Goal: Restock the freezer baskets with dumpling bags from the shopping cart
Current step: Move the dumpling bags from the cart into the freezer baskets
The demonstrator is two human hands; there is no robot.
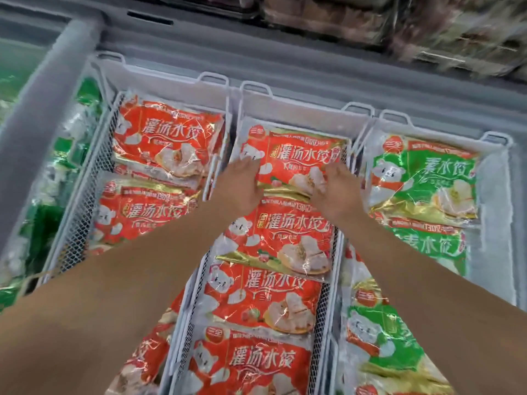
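In the left basket red bags lie two deep, with little room along the mesh wall. My left hand lies flat, fingers straight, on the near-left edge of the top red dumpling bag at the far end of the middle basket. My right hand curls its fingers over the bag's near-right edge, and the right basket of green bags keeps bare frosted room along its right side.

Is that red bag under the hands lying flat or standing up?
Flat. The red bag lies face up in the middle basket, with both hands on its near edge.
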